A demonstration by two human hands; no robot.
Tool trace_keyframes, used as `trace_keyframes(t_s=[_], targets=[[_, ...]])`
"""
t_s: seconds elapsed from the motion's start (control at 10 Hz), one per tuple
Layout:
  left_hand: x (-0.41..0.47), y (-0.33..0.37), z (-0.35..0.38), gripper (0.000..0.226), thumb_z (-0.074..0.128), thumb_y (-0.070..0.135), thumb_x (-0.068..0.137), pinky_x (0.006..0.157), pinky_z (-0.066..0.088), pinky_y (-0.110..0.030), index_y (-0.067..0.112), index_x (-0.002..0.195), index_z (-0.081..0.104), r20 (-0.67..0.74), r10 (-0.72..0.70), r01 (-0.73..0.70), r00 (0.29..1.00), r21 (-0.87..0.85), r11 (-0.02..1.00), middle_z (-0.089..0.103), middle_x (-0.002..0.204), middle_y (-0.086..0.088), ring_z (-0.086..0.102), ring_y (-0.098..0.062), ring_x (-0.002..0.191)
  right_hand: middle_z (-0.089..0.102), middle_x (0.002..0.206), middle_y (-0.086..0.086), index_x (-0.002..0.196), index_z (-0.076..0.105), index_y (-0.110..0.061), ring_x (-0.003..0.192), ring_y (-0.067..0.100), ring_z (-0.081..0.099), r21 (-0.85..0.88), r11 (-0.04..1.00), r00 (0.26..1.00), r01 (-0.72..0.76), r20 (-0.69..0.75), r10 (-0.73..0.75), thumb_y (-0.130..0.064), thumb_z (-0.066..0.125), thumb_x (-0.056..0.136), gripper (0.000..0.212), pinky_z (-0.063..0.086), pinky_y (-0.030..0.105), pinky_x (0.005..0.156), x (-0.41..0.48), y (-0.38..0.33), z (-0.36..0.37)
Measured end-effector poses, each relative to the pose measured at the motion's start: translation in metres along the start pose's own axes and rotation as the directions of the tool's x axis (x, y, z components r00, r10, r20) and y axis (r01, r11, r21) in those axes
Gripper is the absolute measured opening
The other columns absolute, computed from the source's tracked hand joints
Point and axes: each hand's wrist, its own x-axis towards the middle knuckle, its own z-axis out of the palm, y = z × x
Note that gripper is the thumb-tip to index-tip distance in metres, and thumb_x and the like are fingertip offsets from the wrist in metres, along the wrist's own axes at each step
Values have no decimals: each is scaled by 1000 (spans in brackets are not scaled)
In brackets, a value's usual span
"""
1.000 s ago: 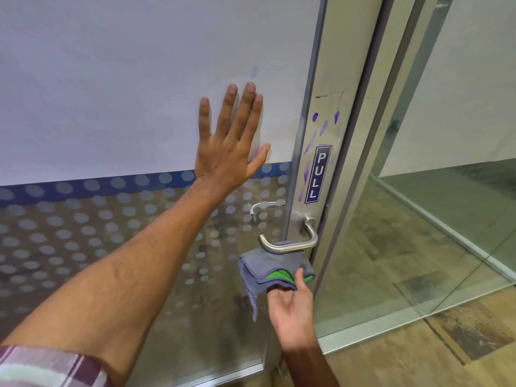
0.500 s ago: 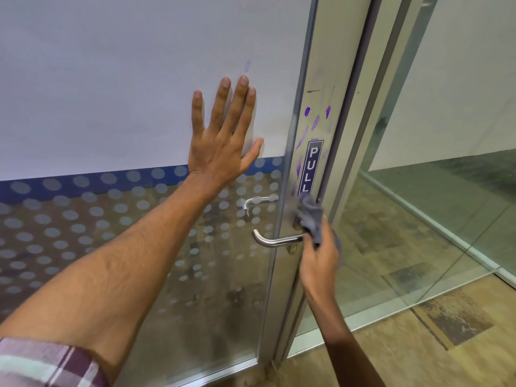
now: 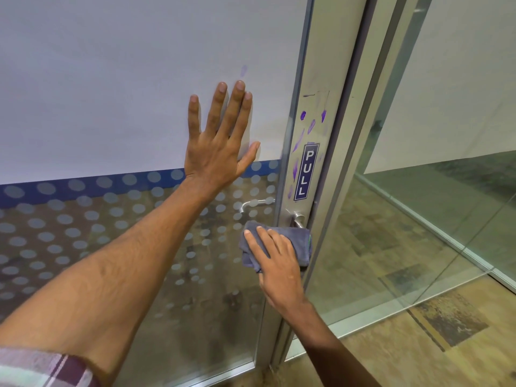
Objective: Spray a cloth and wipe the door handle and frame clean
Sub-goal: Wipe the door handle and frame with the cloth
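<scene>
Plainly the biggest thing is the door [image 3: 139, 79], a glass panel with a frosted upper sheet and a dotted band below, and the left hand [image 3: 217, 152] lies flat on it, fingers spread and gripping nothing, which looks meant to steady the panel while the other hand rubs. That bracing seems worth keeping, since pressure at the latch edge would likely swing the door. Next comes the frame [image 3: 321, 65], the metal stile down the door's edge; it carries purple smears [image 3: 303, 115] above and beside the sign [image 3: 306, 171], so it is not yet clean. The step in hand appears to be wiping the handle [image 3: 297, 219]: the right hand [image 3: 279, 269] presses the cloth [image 3: 282, 241] over the lever, fingers draped across the fabric and pinning it, so most of the lever is hidden and only its base shows. To do this well, I would judge, the cloth should wrap round the lever rather than just lie on top, be drawn along its whole length and underside, then go up the stile in firm strokes over the smears and around the sign's edges, turning to a fresh fold once it picks up colour. Counted: one door, one frame, two hands, one cloth, one sign, one handle on this side plus a second seen through the glass, and roughly half a dozen purple smears, with another faint one on the frosted sheet.
</scene>
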Motion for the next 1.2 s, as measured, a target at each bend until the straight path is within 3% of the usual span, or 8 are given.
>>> trace_keyframes(t_s=[0.3, 0.5, 0.6, 0.7, 0.8, 1.0, 1.1, 1.2], targets=[[0, 1, 0, 80, 27, 63, 99, 114, 14, -58, 11, 159, 20, -6, 8, -8, 1000, 14, 1000, 26, 163, -10, 26, -31, 149, 30, 153, -5, 142, 39, -27, 148, 19, 16, 609, 735, 932, -298, 21, 361, 21, 46, 75, 82, 12, 25, 120, -8, 65, 4], [0, 0, 5, 82, 27, 64, 98, 115, 12, -58, 11, 160, 15, -5, 3, -3, 1000, 15, 1000, 20, 164, -9, 17, -31, 149, 62, 113, 15, 142, 41, -21, 99, 34, 61, 878, 100, 701, -468, 300, 647, -3, 43, 99, 47, 49, 51, 92, 2, 64, 24], [-2, 1, 7, 83, 27, 65, 98, 116, 8, -58, 11, 160, 14, -5, 8, -8, 1000, 24, 1000, 16, 165, -9, 13, -31, 150, 67, 92, 8, 125, 56, -10, 80, 27, 64, 886, -177, 448, -429, 379, 810, -20, 46, 100, 29, 51, 42, 74, 8, 55, 31], [-2, 0, 8, 83, 26, 65, 99, 117, 2, -57, 11, 161, 12, -2, 5, -5, 1000, 24, 1000, 12, 165, -9, 8, -31, 151, 69, 84, 6, 114, 61, -6, 73, 24, 65, 871, -331, 412, -363, 468, 782, -20, 48, 99, 24, 52, 40, 74, 15, 62, 24], [-1, 1, 9, 83, 24, 65, 99, 117, -5, -56, 11, 161, 10, 4, 2, -3, 1000, 13, 1000, 9, 166, -10, 3, -31, 151, 70, 94, 8, 116, 60, -9, 81, 24, 65, 874, -256, 485, -414, 449, 751, -11, 46, 100, 22, 54, 36, 77, 22, 75, 8], [-1, 1, 10, 84, 24, 65, 99, 116, -6, -56, 11, 161, 8, 1, -3, 3, 1000, 20, 1000, 6, 166, -9, -1, -30, 151, 70, 106, -4, 121, 61, -20, 97, 12, 65, 795, 332, 732, -508, 196, 653, 2, 49, 93, 38, 51, 19, 78, 39, 90, -8], [-1, 1, 9, 84, 25, 65, 99, 116, -7, -55, 11, 161, 8, 3, -4, 4, 1000, 10, 1000, 5, 166, -9, -1, -30, 151, 68, 110, 7, 122, 59, -11, 104, 25, 64, 844, 207, 666, -494, 215, 715, 4, 46, 95, 33, 51, 31, 87, 31, 85, 1], [-2, 1, 10, 84, 25, 65, 99, 117, -7, -56, 10, 161, 9, 3, 1, -1, 1000, 11, 1000, 4, 166, -9, -1, -30, 151, 63, 114, 23, 126, 52, 4, 103, 37, 61, 854, -394, 431, -341, 514, 741, -8, 45, 99, 30, 46, 48, 98, 18, 75, 18]])
